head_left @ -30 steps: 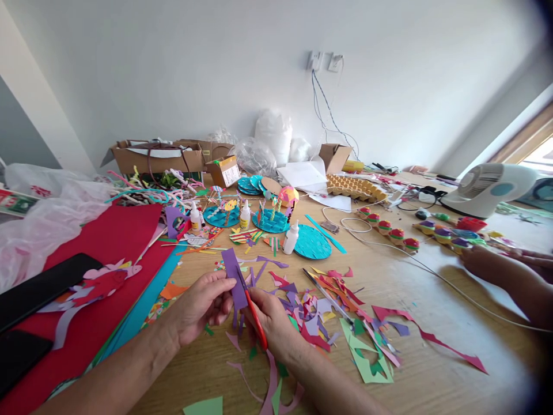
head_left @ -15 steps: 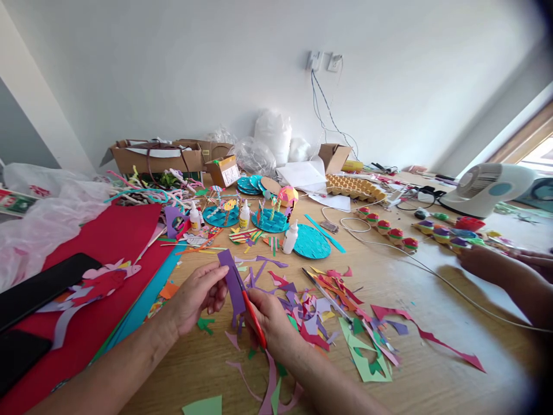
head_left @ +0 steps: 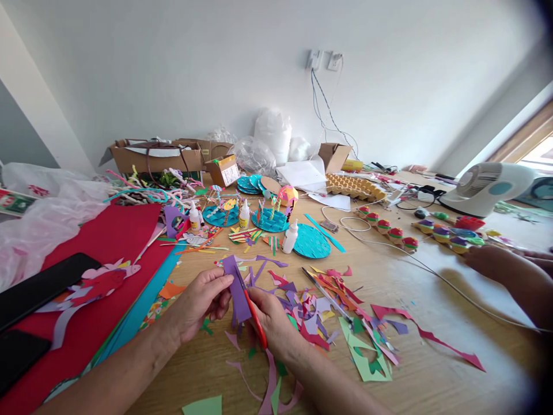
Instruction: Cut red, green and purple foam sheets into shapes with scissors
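Observation:
Between thumb and fingers, my left hand [head_left: 211,297] pinches a strip of purple paper [head_left: 236,294] by its left edge. My right hand [head_left: 272,317] is closed around red-handled scissors [head_left: 256,320], whose blades lie along the right side of the purple paper. How far the blades are apart is hard to tell. Paper scraps [head_left: 309,311] in purple, red, orange and green lie just right of my right hand, with a pen [head_left: 327,295] among them. A light green cut sheet [head_left: 363,351] lies farther right.
Glue bottles [head_left: 291,237] stand near blue discs [head_left: 311,241] bearing paper decorations. Red sheets [head_left: 103,242] and a black phone [head_left: 47,285] lie left. A white cable [head_left: 425,266] crosses the right side, where another person's hand [head_left: 484,256] reaches toward painted egg-carton cups [head_left: 441,235] near a fan [head_left: 492,187].
The purple paper and my left hand shifted slightly left, then back right and a little lower. The scissors stay along the paper's right side, with my right hand nearly still.

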Available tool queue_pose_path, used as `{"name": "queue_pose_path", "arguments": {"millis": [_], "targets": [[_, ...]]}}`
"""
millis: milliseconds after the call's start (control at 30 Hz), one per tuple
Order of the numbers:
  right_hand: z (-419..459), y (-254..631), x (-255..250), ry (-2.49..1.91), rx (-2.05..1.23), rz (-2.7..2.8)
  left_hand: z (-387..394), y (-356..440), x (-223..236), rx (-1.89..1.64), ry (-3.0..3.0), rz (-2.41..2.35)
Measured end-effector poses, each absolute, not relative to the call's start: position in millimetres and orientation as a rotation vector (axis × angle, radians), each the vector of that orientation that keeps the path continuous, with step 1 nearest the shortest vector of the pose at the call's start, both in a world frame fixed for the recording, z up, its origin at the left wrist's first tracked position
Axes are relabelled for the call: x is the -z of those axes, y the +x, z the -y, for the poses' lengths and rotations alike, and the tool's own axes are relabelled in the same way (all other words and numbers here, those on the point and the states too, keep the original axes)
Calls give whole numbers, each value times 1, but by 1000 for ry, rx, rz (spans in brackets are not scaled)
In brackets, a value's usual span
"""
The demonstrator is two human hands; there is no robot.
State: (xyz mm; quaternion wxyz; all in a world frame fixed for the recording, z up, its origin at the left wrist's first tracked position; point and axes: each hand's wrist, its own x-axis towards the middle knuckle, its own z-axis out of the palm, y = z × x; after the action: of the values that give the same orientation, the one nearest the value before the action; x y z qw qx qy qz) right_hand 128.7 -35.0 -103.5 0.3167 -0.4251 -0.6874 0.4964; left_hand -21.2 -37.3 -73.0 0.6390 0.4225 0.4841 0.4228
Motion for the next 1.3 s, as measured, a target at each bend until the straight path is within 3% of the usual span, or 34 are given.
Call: {"name": "queue_pose_path", "arguments": {"millis": [500,1300], "targets": [[36,128,104,-1180,-1225,1857,35,-24,68,-1058,944,-1133],[35,128,105,-1107,-1387,1754,39,-17,72,-959,885,-1107]]}}
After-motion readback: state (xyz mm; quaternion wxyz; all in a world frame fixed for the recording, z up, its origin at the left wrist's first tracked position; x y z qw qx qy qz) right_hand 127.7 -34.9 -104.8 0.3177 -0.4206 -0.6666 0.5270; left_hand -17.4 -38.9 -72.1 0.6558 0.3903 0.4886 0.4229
